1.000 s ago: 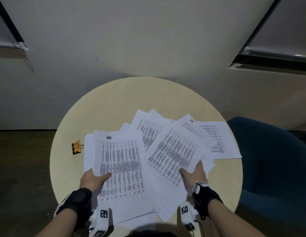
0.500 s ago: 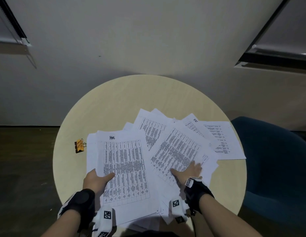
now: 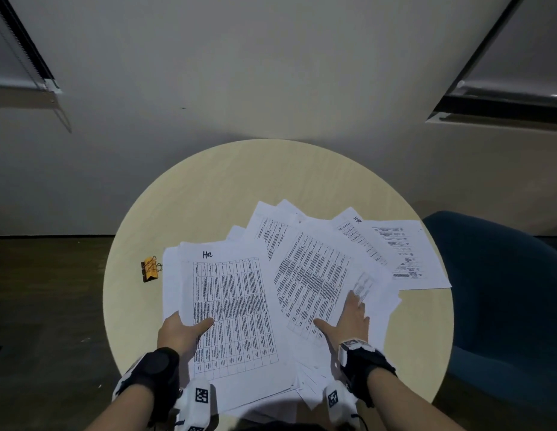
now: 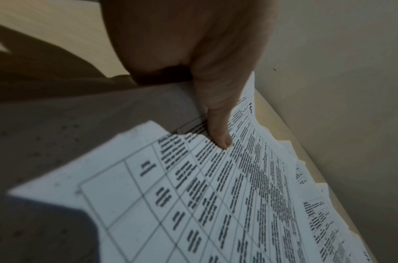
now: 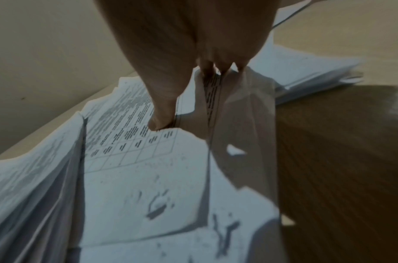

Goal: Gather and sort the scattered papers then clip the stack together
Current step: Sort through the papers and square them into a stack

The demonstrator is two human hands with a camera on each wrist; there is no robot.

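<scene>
Beyond the right hand (image 3: 348, 325), off the edge of the round desk (image 3: 208, 194), stands a dark blue chair (image 3: 504, 290). Outward of the left hand (image 3: 180, 332), just past the left edge of the papers and apart from them, an orange binder clip (image 3: 150, 269) lies on bare desk. A pale wall (image 3: 271, 73) rises behind the desk.

The head view shows the whole spread of papers (image 3: 314, 275) fanned out ahead of both hands and overlapping, some running out toward the chair. The left wrist view shows the left thumb (image 4: 218, 131) pressed on the printed grid of the top sheet (image 3: 230, 306); the other fingers are under the sheets' edge, so that hand grips the near-left pile. The right wrist view shows the right hand's fingers (image 5: 164, 110) stretched straight and flat on a tilted sheet, grasping nothing, with paper edges stacked and lifted beside it.

The sheets are white, printed with dense black tables; "HR" is handwritten at the top of the sheet under the left hand.
</scene>
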